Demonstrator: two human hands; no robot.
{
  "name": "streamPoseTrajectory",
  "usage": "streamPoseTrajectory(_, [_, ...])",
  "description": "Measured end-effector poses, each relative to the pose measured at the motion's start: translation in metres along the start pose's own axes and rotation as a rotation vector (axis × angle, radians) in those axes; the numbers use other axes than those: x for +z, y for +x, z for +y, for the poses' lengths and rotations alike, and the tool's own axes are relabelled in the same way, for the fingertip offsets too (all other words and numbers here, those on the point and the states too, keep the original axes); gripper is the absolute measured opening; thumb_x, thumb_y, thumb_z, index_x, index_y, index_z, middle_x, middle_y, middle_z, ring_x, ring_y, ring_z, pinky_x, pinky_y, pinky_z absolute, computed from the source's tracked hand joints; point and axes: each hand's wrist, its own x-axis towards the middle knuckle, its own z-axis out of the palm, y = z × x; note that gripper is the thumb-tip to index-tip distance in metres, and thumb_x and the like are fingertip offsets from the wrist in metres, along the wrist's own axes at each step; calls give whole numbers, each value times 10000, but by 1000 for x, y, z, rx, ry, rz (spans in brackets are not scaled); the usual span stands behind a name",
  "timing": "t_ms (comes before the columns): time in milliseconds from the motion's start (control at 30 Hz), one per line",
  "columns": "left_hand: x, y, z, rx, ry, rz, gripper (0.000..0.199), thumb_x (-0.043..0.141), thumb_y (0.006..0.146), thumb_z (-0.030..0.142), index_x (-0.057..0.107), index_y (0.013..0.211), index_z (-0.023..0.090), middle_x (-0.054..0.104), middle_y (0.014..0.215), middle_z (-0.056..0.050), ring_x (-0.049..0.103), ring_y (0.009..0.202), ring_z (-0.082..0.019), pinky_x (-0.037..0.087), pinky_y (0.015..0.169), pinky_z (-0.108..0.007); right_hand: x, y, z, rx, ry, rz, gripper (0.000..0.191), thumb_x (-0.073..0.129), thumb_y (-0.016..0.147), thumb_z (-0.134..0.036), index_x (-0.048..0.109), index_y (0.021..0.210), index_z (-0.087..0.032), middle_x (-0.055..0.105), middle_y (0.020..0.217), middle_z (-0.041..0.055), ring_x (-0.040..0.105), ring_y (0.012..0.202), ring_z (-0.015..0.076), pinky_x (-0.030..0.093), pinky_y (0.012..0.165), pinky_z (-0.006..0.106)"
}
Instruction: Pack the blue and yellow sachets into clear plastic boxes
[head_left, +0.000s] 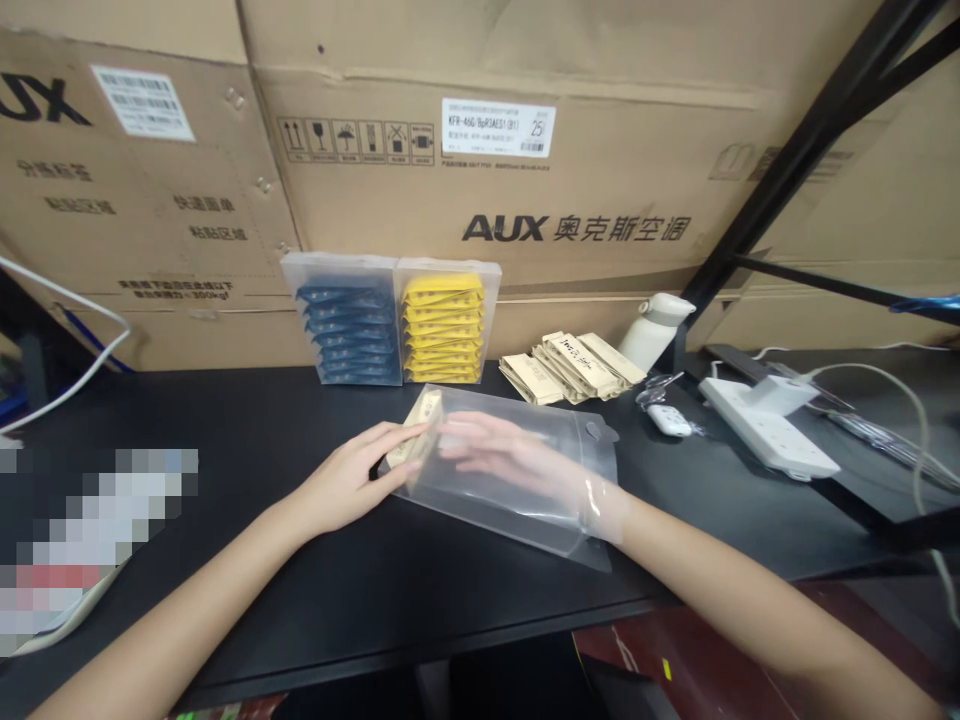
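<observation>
A clear plastic box lies on the black table, its open flap end toward the right. My left hand grips its far-left end, thumb and fingers closed around the edge. Inside that end sits a tan paper packet, partly covered by my left fingers. My right hand reaches into the box through the open end. Its fingers are stretched out toward the packet and look slightly blurred through the plastic; nothing shows in them.
Behind stand two filled clear boxes, one with blue packets, one with yellow packets. Tan packets lie in a pile beside a white bottle. At right are a white power strip and a black frame. Cardboard backs the table.
</observation>
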Motion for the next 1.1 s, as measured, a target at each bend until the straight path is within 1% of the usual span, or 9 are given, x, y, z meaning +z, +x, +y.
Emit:
streamPoseTrajectory(100, [-6,0,-12,-20,31,15,514,432,959,469,465,1429,263,551,1356,-88,547,1213,-247,400,1049,-362,-22,7,4,-20,30,105,342,714,800,-271,667,1138,-257,672,1232,61,643,1130,246,476,1042,454])
streamPoseTrajectory(267, [-25,-2,-43,-120,92,104,524,403,954,486,486,1415,251,557,1377,-90,525,1253,-264,369,1084,-409,-66,13,6,-159,3,409,190,726,745,-235,700,929,-197,746,968,60,709,826,167,567,858,345])
streamPoseTrajectory(367, [-33,-3,-55,-177,129,181,519,384,945,462,541,1364,199,566,1373,-103,519,1263,-271,357,1095,-420,-88,13,3,-354,-289,650,141,644,776,-312,679,832,-188,743,863,67,685,692,163,576,749,360])
streamPoseTrajectory(467, [-36,-4,-59,-205,177,228,516,363,934,439,585,1315,171,557,1364,-126,506,1272,-283,341,1105,-445,-104,9,-2,-513,-562,823,148,621,769,-330,669,793,-193,729,872,71,686,820,214,529,876,430])
streamPoseTrajectory(567, [-35,-5,-59,-197,207,240,510,348,934,421,586,1309,169,542,1370,-133,497,1279,-283,340,1106,-459,-116,5,-4,-506,-884,838,177,628,759,-279,692,897,-188,719,1034,104,642,1058,286,427,1024,489])
streamPoseTrajectory(667, [-34,-6,-58,-168,209,243,498,340,942,404,576,1310,166,556,1356,-131,512,1267,-272,361,1096,-443,-123,5,0,-434,-1150,770,274,633,761,-264,678,1020,-185,709,1109,132,646,1077,326,461,980,523])
streamPoseTrajectory(800, [-34,-7,-54,-159,190,234,508,336,950,405,562,1324,146,541,1390,-138,498,1287,-276,350,1108,-448,-126,9,7,-400,-1167,708,338,663,756,-259,647,1084,-176,716,1087,140,671,1047,309,505,936,490])
streamPoseTrajectory(900, [-34,-6,-52,-153,179,227,522,325,956,411,549,1336,132,532,1401,-143,492,1296,-276,340,1116,-455,-129,10,9,-400,-1182,710,371,660,773,-281,622,1119,-152,717,1065,147,682,1029,288,512,932,459])
streamPoseTrajectory(1100, [-34,-6,-52,-134,177,219,520,327,962,409,540,1341,123,530,1399,-146,490,1296,-266,337,1120,-443,-135,13,11,-447,-1278,758,310,689,713,-282,655,991,-148,664,1140,174,611,1112,346,451,975,513])
